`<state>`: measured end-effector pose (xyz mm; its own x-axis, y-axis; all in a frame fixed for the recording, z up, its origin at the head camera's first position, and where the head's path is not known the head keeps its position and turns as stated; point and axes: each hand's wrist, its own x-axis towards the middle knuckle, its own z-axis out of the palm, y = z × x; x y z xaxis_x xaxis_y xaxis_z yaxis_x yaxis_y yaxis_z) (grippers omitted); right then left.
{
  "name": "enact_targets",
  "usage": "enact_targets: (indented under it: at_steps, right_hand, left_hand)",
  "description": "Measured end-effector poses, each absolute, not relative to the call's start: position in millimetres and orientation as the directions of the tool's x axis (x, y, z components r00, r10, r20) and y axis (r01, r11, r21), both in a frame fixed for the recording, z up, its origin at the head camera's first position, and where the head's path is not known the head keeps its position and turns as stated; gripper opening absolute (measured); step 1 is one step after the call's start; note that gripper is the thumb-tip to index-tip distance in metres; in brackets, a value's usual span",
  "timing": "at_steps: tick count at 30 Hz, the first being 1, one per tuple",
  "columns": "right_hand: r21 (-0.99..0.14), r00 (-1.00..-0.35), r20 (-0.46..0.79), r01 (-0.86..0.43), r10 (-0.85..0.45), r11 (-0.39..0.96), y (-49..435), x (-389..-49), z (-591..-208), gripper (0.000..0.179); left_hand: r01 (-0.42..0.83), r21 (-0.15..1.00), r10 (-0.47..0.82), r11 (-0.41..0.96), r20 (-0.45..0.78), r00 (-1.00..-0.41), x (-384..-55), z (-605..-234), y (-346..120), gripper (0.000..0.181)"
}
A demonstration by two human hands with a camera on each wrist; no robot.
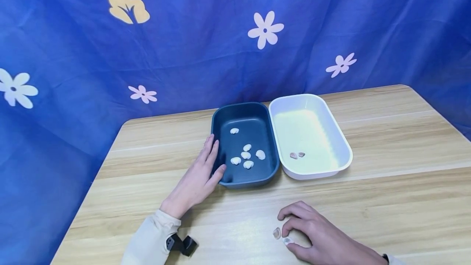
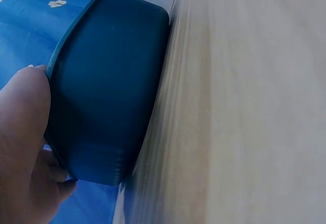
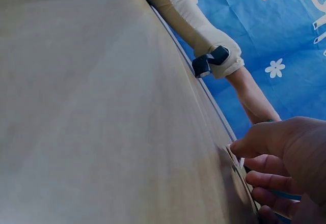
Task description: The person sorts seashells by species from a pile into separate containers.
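Note:
My left hand (image 1: 198, 175) rests with fairly straight fingers along the left rim of the dark blue tray (image 1: 244, 182). In the left wrist view, the thumb side of that hand touches the edge of the same tray (image 2: 107, 91). Several white seashells (image 1: 248, 164) lie inside it. Down on the table, my right hand (image 1: 316, 232) has its thumb and index finger around a small pale seashell (image 1: 288, 241). Just left of those fingertips lies a brownish seashell (image 1: 276, 233). In the right wrist view, the fingers mostly hide the pale shell.
A white tray (image 1: 346, 162) stands against the right side of the dark one, with two brownish shells (image 1: 293, 155) near its front. Both sit toward the back of the wooden table (image 1: 397, 142). Behind hangs a blue curtain (image 1: 206, 32) with flower prints.

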<state>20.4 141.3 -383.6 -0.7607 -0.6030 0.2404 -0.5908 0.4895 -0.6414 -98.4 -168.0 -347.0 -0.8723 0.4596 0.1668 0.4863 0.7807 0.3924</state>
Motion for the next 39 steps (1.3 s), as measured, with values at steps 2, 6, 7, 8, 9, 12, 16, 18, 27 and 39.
enact_targets:
  at_steps: [2,6,7,8,9,12,16,18,27,39]
  right_hand:
    - [-0.649,-0.763,0.235,-0.585,-0.603,0.487,142,20,-383,0.028]
    - [-0.627,-0.739,0.297,-0.628,-0.605,0.46,143,20,-383,0.029]
    - [-0.618,-0.73,0.316,-0.643,-0.606,0.453,143,20,-383,0.029]
    - [-0.615,-0.727,0.326,-0.649,-0.605,0.448,143,20,-383,0.029]
    - [-0.607,-0.721,0.34,-0.659,-0.604,0.445,143,19,-382,0.029]
    - [-0.595,-0.718,0.359,-0.668,-0.596,0.447,143,18,-379,0.028]
    - [-0.595,-0.741,0.343,-0.647,-0.578,0.476,145,16,-374,0.026]
    - [-0.599,-0.754,0.32,-0.63,-0.573,0.494,146,16,-371,0.025]
    - [-0.606,-0.775,0.271,-0.598,-0.571,0.524,150,13,-360,0.02]
    - [-0.526,-0.717,0.439,-0.694,-0.541,0.492,159,1,-350,0.008]
  left_hand:
    - [0.485,0.393,0.458,0.781,0.167,-0.873,-98,-347,-168,0.066]
    - [0.485,0.393,0.457,0.781,0.169,-0.873,-99,-348,-168,0.066]
    - [0.485,0.391,0.457,0.782,0.169,-0.873,-99,-349,-168,0.066]
    - [0.484,0.389,0.456,0.783,0.169,-0.874,-99,-349,-168,0.066]
    - [0.484,0.389,0.457,0.783,0.168,-0.874,-99,-349,-168,0.066]
    - [0.481,0.389,0.456,0.786,0.163,-0.875,-98,-348,-168,0.065]
    - [0.476,0.391,0.453,0.787,0.157,-0.878,-99,-347,-168,0.064]
    - [0.474,0.393,0.453,0.788,0.153,-0.878,-100,-346,-168,0.064]
    - [0.477,0.392,0.458,0.787,0.148,-0.877,-100,-344,-169,0.066]
    - [0.477,0.394,0.457,0.785,0.15,-0.877,-101,-346,-169,0.066]
